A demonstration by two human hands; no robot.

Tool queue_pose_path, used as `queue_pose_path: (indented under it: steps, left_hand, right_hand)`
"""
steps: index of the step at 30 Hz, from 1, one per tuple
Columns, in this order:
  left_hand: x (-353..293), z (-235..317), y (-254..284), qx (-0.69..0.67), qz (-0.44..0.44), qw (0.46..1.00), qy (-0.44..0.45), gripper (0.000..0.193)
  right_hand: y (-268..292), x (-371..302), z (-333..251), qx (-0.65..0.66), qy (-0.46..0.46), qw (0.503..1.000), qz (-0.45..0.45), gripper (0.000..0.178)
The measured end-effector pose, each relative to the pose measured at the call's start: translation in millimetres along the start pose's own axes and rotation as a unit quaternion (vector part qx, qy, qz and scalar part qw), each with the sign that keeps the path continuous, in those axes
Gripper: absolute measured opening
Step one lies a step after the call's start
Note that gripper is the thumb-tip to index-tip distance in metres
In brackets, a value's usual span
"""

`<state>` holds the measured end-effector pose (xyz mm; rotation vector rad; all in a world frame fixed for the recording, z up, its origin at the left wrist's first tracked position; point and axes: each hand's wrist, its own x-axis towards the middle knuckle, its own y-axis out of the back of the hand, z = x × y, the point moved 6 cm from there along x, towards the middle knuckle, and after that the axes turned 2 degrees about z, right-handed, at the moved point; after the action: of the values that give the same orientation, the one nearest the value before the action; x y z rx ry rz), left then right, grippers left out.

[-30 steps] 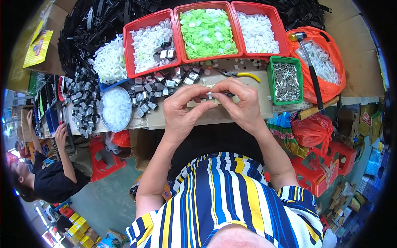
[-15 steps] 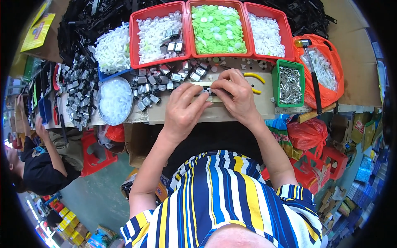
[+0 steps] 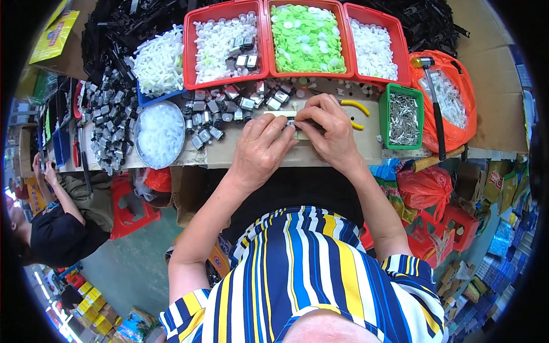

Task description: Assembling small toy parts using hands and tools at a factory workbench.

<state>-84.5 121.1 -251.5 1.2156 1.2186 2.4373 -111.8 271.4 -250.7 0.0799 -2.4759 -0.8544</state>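
Observation:
Both hands meet at the near middle of the bench, fingertips pinched together over a small dark-and-silver part [image 3: 290, 122], mostly covered by the fingers. My left hand [image 3: 258, 150] is closed, its thumb and forefinger on the part's left side. From the right, my right hand [image 3: 328, 130] pinches the same part. A cream-coloured block [image 3: 280, 113] shows right behind and under the fingertips. Beyond my left hand lie several loose silver-and-black pieces like small motors [image 3: 247, 103]. Yellow-handled pliers [image 3: 360, 105] rest just right of my right hand.
Red bins hold white parts [image 3: 226, 84] and green discs [image 3: 311, 75]. Left stand a round tray [image 3: 160, 137] and a heap of motor-like pieces [image 3: 111, 123]. Right are a green bin of metal pins [image 3: 402, 145], a hammer [image 3: 438, 123] and an orange bag [image 3: 469, 108]. A co-worker [image 3: 63, 237] sits left.
My hands stay together on the small part, with slight finger movement. The whole view has shifted a little. The co-worker's arms at the left have come down.

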Motion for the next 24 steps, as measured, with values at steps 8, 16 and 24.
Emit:
queue_pose_path:
  steps: [8, 16, 24]
  left_hand:
    - [13.6, -11.2, 8.3, -0.064, -0.04, 0.997, 0.033, 0.027]
    - [82.4, -46.9, 21.7, -0.035, 0.025, 0.999, 0.014, 0.014]
    - [130.0, -62.9, -17.4, 0.009, -0.014, 0.999, -0.048, 0.015]
  right_hand:
    - [118.0, -21.3, 25.7, -0.185, -0.094, 0.973, 0.099, 0.011]
    - [163.0, -55.4, 63.8, -0.341, -0.17, 0.924, 0.038, 0.012]
    - [158.3, -48.8, 66.8, -0.32, -0.167, 0.932, 0.04, 0.006]
